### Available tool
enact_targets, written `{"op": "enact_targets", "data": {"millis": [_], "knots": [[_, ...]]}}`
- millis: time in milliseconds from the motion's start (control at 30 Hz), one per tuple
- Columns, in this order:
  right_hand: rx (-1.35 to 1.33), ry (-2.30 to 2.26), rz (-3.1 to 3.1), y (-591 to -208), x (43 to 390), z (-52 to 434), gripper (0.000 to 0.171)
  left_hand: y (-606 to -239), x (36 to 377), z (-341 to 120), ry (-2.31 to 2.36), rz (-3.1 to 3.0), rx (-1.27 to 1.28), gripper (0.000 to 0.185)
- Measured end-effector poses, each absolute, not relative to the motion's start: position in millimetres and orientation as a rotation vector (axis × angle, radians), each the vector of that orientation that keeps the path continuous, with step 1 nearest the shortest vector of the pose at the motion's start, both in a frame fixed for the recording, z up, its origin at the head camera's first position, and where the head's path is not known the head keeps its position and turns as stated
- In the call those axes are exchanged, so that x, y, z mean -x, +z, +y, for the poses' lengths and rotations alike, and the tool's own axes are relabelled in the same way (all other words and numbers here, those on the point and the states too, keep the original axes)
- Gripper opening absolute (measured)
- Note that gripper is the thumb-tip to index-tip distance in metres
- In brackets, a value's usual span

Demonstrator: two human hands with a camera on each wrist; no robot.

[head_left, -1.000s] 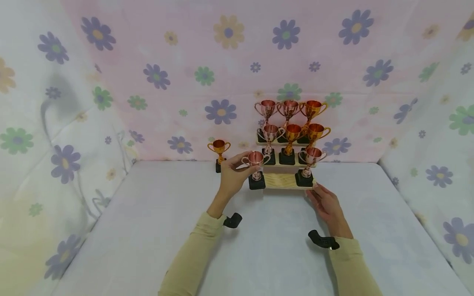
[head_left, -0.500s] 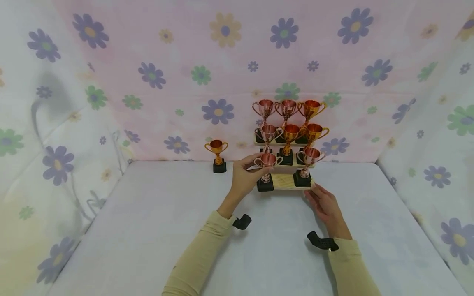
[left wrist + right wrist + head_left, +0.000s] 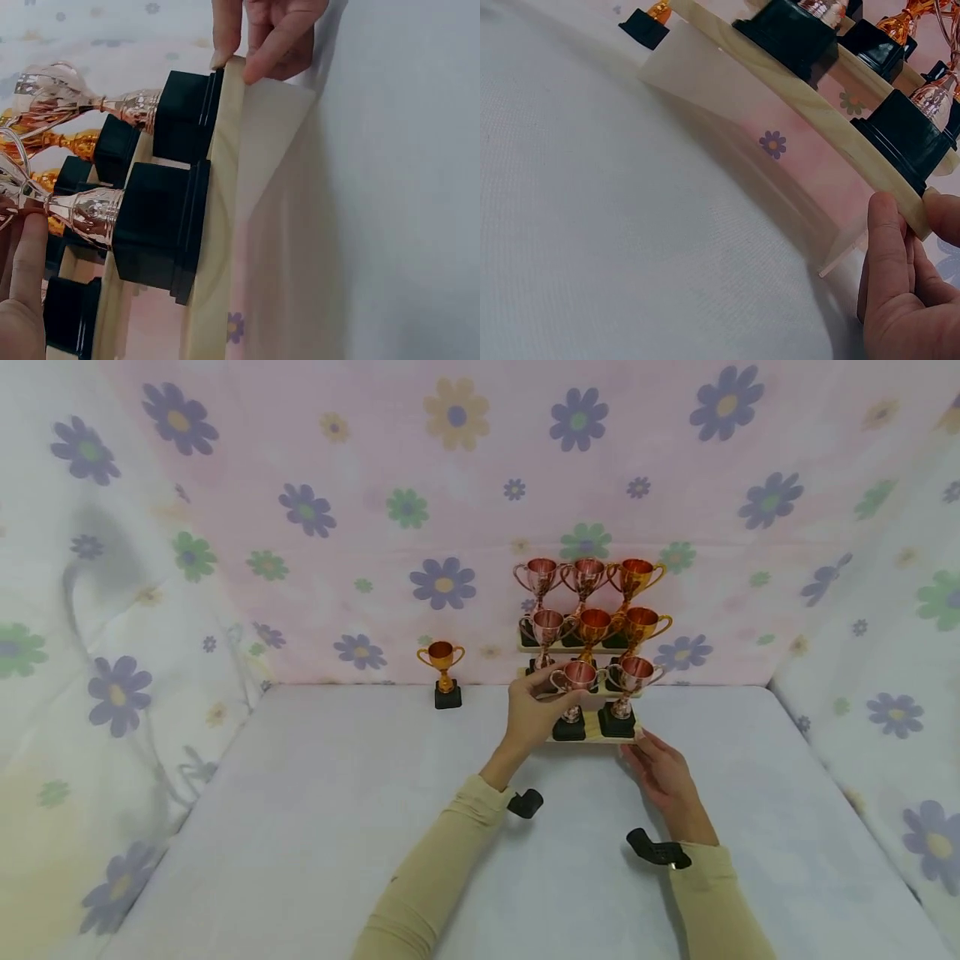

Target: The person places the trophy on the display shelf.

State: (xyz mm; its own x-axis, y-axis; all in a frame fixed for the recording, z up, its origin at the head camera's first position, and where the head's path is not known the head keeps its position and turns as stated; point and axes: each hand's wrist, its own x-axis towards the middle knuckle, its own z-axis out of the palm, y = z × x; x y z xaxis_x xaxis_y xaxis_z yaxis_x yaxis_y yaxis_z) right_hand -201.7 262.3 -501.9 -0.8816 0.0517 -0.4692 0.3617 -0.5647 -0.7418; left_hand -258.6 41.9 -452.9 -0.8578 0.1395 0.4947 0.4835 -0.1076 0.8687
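My left hand [image 3: 534, 710] holds a rose-gold trophy [image 3: 580, 677] by its cup, thumb in front. The trophy stands upright over the lowest board of a three-tier wooden display shelf [image 3: 592, 727]; its black base [image 3: 154, 225] lies flat along the board in the left wrist view. Just right of it is another rose-gold trophy [image 3: 633, 672], on the board's right end. My right hand [image 3: 663, 768] pinches that end of the board, with the thumb on top and the fingers [image 3: 885, 240] below. The left end of the board is hidden behind my left hand.
The upper two tiers bear several rose-gold and gold trophies [image 3: 637, 578]. A single gold trophy [image 3: 442, 664] stands on the white table [image 3: 337, 760] to the left, near the flowered backdrop [image 3: 360, 568]. Clear panels [image 3: 697, 75] support the shelf's lowest board.
My left hand has carried the rose-gold trophy rightward, from the left end of the lowest board to beside the right-end trophy. My right hand keeps its grip on the board.
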Motion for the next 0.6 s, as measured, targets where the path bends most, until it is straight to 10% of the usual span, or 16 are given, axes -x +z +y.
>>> {"op": "enact_targets", "data": {"millis": [600], "knots": [[-0.652,-2.547,1.382,-502.1,200.2,265.2,0.062,-456.1,260.2,58.9,-2.129,-1.871,0.716,0.049]]}}
